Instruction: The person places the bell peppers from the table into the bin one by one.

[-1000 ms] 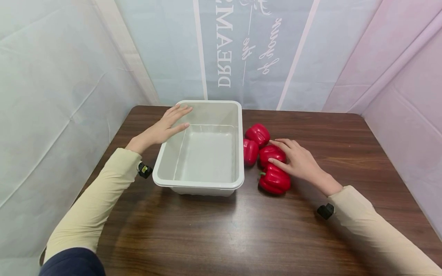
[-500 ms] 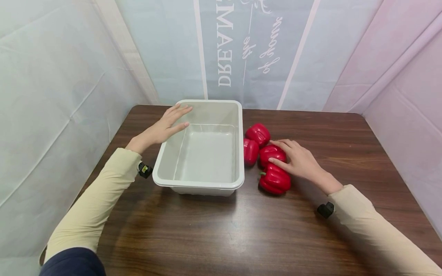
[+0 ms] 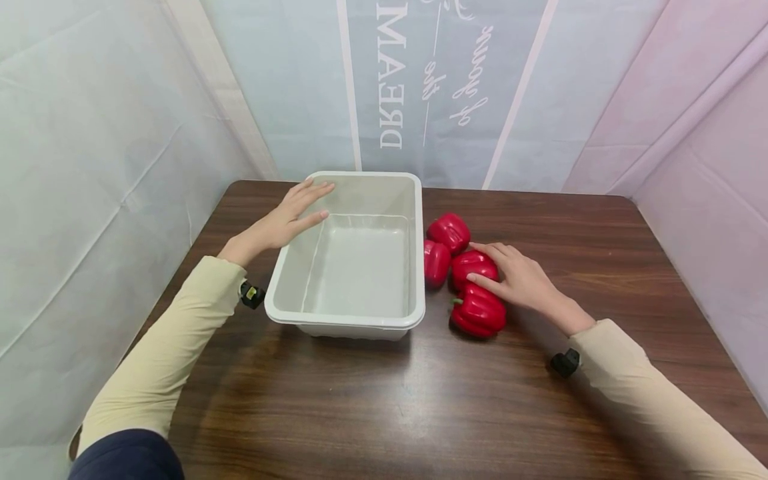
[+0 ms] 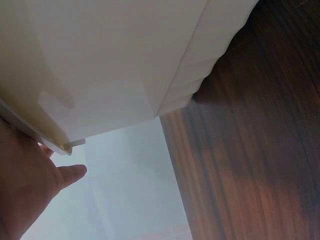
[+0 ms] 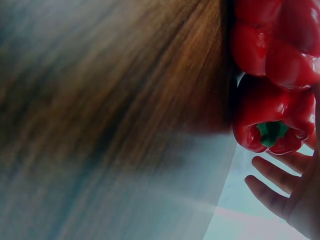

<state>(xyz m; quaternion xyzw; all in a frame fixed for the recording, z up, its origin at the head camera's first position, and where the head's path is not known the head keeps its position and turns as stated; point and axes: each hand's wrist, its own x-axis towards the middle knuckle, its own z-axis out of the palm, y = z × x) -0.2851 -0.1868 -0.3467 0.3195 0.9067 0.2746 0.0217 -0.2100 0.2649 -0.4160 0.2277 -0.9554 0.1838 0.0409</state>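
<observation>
A pale grey plastic bin [image 3: 345,323] stands on the table, its inside bare. My left hand [image 3: 279,223] lies over its left rim, fingers straight and spread, with the thumb reaching inward. In the left wrist view the hand [image 4: 30,180] shows beside the bin's rim, next to the tall outer wall [image 4: 110,65]. Right of the bin, several shiny red bell peppers sit close together. My right hand [image 3: 522,280] rests at a middle pepper [image 3: 473,268], fingers along its far side and thumb over the nearest pepper [image 3: 479,313]. In the right wrist view, loosely spread fingers [image 5: 270,192] extend past a green-stemmed pepper [image 5: 250,115].
Two more peppers, one at the back [image 3: 449,231] and one against the bin's right side [image 3: 435,263], complete the cluster. The dark wooden table [image 3: 384,413] ends at a printed fabric backdrop [image 3: 390,80], with pale cloth walls [image 3: 90,167] on both sides.
</observation>
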